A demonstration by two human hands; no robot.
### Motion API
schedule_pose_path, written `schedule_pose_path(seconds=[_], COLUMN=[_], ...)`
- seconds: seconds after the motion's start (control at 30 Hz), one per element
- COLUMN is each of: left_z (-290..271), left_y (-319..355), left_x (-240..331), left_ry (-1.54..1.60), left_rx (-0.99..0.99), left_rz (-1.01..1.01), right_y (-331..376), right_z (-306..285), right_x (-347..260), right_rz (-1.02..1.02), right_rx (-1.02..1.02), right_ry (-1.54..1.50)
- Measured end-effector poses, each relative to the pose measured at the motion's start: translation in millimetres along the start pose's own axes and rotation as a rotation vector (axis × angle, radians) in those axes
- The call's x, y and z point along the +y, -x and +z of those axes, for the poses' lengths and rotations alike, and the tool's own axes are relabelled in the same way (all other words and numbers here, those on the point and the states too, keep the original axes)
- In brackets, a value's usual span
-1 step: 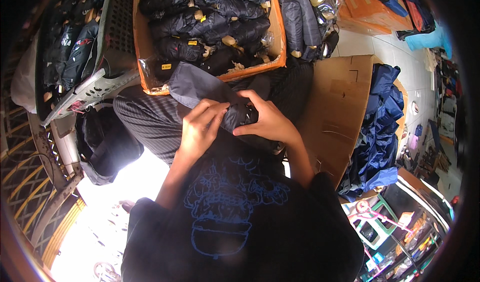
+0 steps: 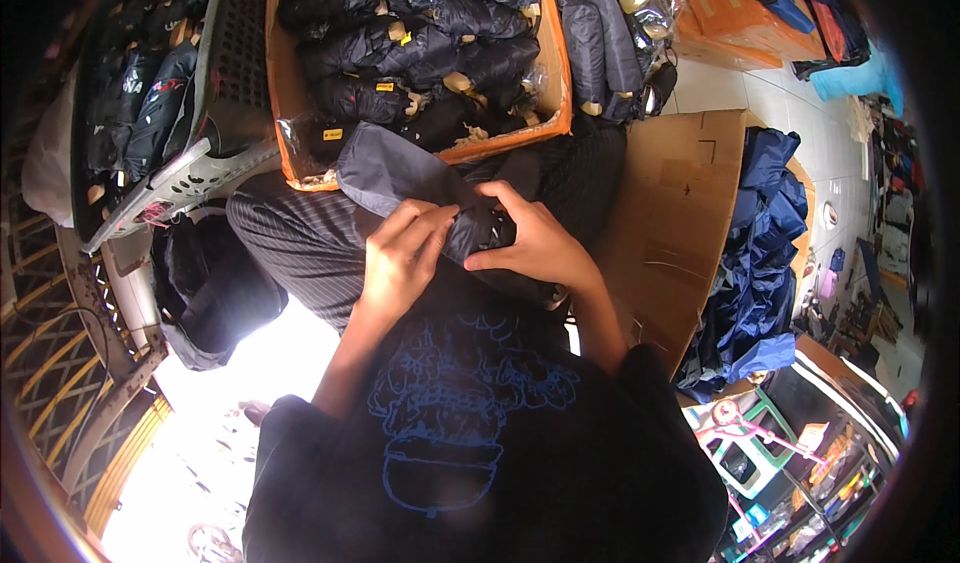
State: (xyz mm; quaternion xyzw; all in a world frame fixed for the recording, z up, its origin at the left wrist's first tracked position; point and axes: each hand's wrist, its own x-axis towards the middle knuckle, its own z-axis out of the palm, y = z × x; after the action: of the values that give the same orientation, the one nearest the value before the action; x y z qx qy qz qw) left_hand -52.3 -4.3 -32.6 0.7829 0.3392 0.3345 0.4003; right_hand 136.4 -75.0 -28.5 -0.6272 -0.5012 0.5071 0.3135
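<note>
Over my lap I hold a dark bundle of thin cloth that looks like a folded umbrella (image 2: 400,171). Its smooth grey-black length slants up and left toward the box edge, while the near end is bunched and black with small pale bits. My left hand (image 2: 408,248) pinches the cloth near the bunched end, thumb against fingers. Around that end curls my right hand (image 2: 530,238), thumb below and fingers above. Just beyond, a cardboard box (image 2: 562,73) with orange edges holds rows of similar black bundles with yellow tags.
To the left stands a grey plastic crate (image 2: 240,73) of black bundles. More dark bundles (image 2: 590,48) in clear plastic lie right of the box. A brown carton (image 2: 670,233) with blue cloth (image 2: 765,233) is at my right. A black bag (image 2: 225,303) sits beside my left knee.
</note>
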Motion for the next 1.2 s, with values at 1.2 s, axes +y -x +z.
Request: schedule_pose_path(seconds=[1.2], left_z=[1.0], left_y=[26.4], left_x=[-6.8], left_ry=[0.06], left_rx=[0.032], left_rz=[0.049], right_y=[16.4], right_z=[76.6], right_x=[22.9], right_rz=[0.253], right_rx=[0.284], right_ry=[-0.67])
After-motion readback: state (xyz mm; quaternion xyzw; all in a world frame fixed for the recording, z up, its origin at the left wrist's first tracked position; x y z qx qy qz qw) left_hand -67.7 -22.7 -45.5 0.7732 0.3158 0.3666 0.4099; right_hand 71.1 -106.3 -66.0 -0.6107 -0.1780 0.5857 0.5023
